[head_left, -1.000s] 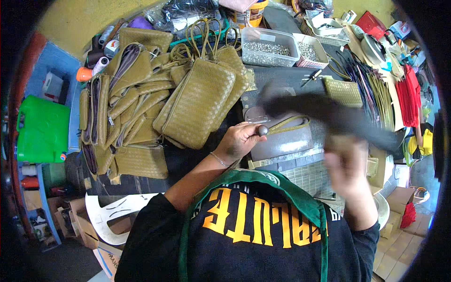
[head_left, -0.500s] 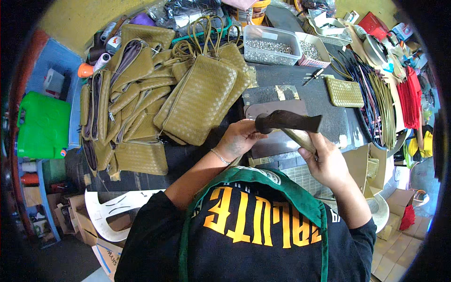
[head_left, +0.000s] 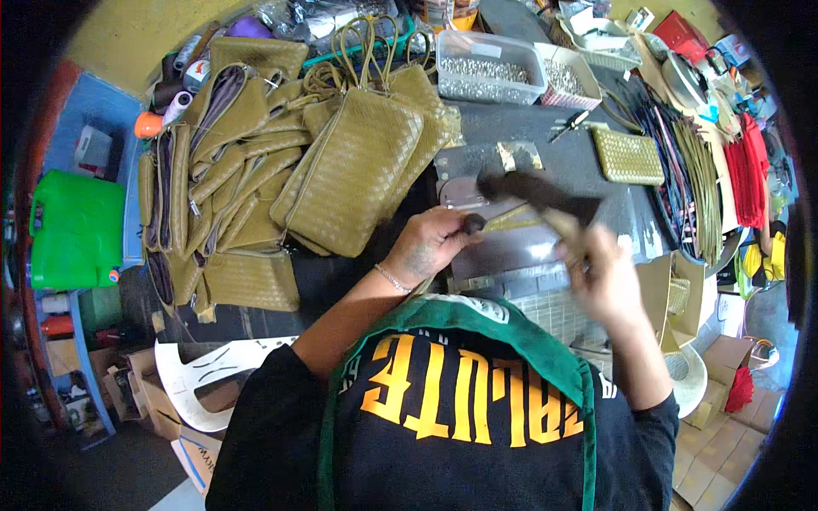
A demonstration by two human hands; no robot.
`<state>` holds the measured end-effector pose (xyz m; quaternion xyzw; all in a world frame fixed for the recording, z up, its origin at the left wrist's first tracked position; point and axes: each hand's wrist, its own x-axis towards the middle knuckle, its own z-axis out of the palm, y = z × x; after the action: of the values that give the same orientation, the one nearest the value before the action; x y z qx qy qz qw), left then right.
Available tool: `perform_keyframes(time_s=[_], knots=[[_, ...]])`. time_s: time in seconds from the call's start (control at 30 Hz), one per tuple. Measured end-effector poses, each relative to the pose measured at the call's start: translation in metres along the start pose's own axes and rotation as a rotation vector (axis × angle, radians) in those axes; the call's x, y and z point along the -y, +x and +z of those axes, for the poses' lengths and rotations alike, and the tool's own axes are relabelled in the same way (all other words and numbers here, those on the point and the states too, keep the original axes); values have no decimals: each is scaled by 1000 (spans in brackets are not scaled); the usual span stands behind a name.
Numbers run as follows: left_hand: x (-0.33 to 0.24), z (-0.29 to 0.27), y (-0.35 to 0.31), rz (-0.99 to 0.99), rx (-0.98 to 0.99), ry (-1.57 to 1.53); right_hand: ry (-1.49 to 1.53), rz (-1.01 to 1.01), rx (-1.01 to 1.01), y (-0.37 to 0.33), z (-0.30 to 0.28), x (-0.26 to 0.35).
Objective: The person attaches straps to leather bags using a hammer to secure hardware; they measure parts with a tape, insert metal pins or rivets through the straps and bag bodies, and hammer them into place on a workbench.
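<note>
Heaped pouches (head_left: 234,175): left half of my frame, on the table (head_left: 503,128).
Strap (head_left: 509,220): centre, on a sheet (head_left: 503,262), right of the left hand (head_left: 430,243).
Hammer (head_left: 545,192): in the right hand (head_left: 601,268), above the sheet.
Metal pieces (head_left: 481,72): in a tub (head_left: 530,92), top centre; I see a basket (head_left: 562,100) beside it, right.
Lone pouch (head_left: 626,155): upper right, left of the cords (head_left: 699,187).

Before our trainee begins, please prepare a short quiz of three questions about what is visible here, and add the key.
1. Which hand holds the hammer?
2. True or false: the left hand is empty.
3. The lone olive woven pouch lies (a) left of the hammer, (b) right of the hammer, (c) directly under the hammer.

Key:
1. The right hand.
2. False; it grips a rod-shaped tool.
3. b.
</note>
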<state>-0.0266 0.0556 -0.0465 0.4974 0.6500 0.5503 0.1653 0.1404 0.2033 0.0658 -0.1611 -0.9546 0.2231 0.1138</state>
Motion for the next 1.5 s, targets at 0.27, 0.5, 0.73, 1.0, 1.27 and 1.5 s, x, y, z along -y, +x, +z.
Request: perform_keyframes(time_s=[0.27, 0.5, 0.73, 1.0, 1.27, 1.5], knots=[[13, 4, -3, -210, -51, -307, -378, 155, -234, 43, 14, -109], [11, 0, -3, -313, -71, -537, -673, 239, -181, 44, 77, -185], [15, -18, -8, -339, -150, -136, -688, 276, -120, 42, 81, -186], [14, -25, -12, -538, 118, 79, -676, 324, -91, 40, 77, -177], [19, -21, -25, -478, -42, -129, 276, 91, -149, -1, 91, -49], [-13, -27, -19, -450, -24, -404, 1400, 566, 383, 24, 106, -7]])
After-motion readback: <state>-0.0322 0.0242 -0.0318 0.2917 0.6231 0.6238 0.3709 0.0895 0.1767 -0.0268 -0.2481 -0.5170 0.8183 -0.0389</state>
